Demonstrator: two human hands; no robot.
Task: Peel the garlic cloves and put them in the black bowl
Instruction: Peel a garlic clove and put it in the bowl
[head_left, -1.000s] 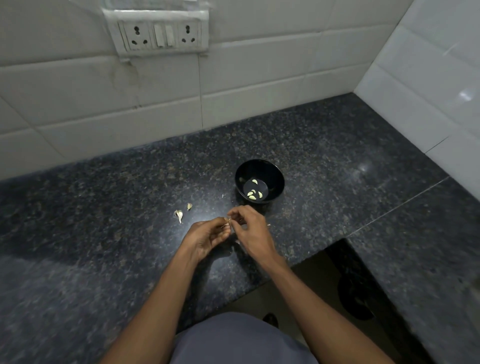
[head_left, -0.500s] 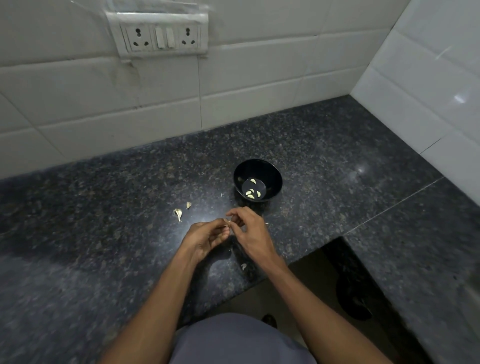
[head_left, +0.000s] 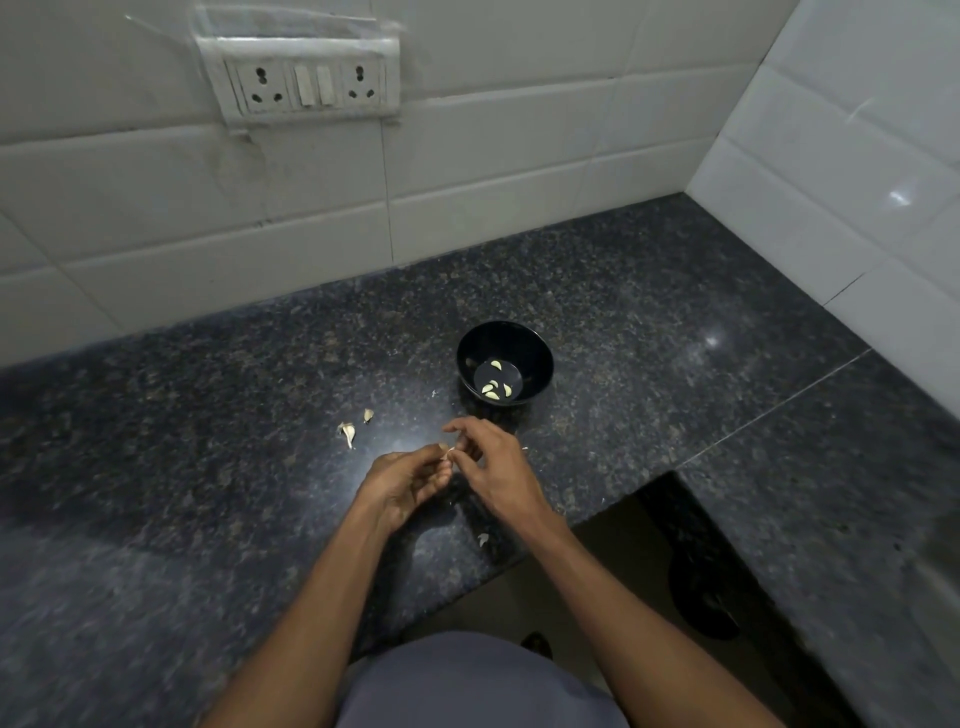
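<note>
While both hands meet over the dark counter (head_left: 156, 519), they work on one small garlic clove (head_left: 448, 453). The left hand (head_left: 402, 480) curls its fingers and pinches the clove at the tips. The right hand (head_left: 493, 462) pinches at the same clove from the other side, with one finger sticking out. It looks like the skin is being pulled off, but the clove is too tiny to see how much skin is left.

Just past the hands sits the black bowl (head_left: 537, 348). About five peeled cloves (head_left: 496, 387) lie at the bottom of it, pale and shiny. So part of the job looks done.

Left of the hands, two little bits lie on the counter: a bigger unpeeled clove (head_left: 347, 432) and a smaller brown piece (head_left: 368, 414) just beside it. The brown piece may be only skin; I cannot tell. One loose flake of skin (head_left: 483, 539) lies near the counter edge, between the arms.

I think one clove is in hand, one or two more wait, and then all must go in the bowl.
</note>
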